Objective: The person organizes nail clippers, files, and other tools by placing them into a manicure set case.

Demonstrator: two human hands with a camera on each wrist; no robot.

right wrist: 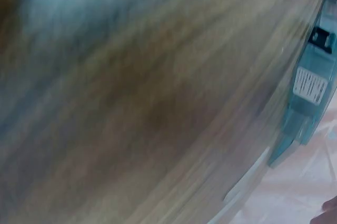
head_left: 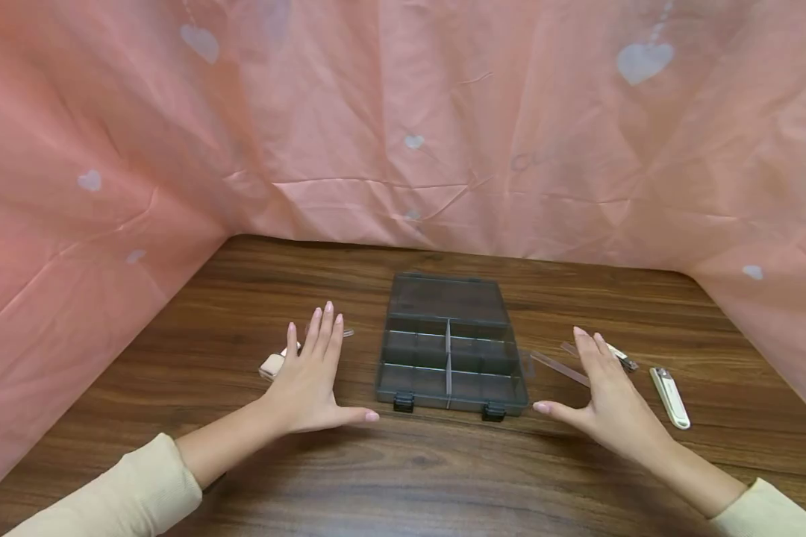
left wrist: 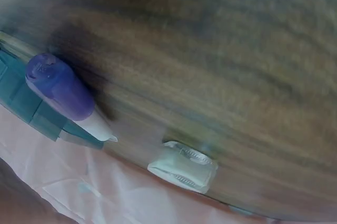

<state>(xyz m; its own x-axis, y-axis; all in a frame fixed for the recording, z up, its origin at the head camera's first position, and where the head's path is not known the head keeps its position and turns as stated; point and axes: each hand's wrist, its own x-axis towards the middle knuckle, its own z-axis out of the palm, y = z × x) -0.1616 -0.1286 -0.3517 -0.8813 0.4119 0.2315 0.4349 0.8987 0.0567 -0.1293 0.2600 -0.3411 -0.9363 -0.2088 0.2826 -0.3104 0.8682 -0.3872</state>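
My left hand (head_left: 309, 388) is held over the table with straight, spread fingers and nothing in its grasp. Beneath its edge is a small whitish object (head_left: 272, 365) in a clear casing, seen more fully in the left wrist view. Close by, that view shows a purple bottle-like thing (left wrist: 60, 87) with a tapered white end; the hand mostly hides it from the head camera. Between my hands lies a dark see-through compartment box (head_left: 450, 343). My right hand (head_left: 611, 406), fingers extended and thumb apart, holds nothing right of the box, near a clear strip (head_left: 560, 369).
A white nail clipper (head_left: 670, 397) lies to the right of my right hand. Another clipper-like piece (head_left: 622, 358) shows partly behind the fingers. Two black latches (head_left: 404, 403) line the box's near side. Pink heart-patterned cloth (head_left: 410, 134) encloses the wooden table's back and sides.
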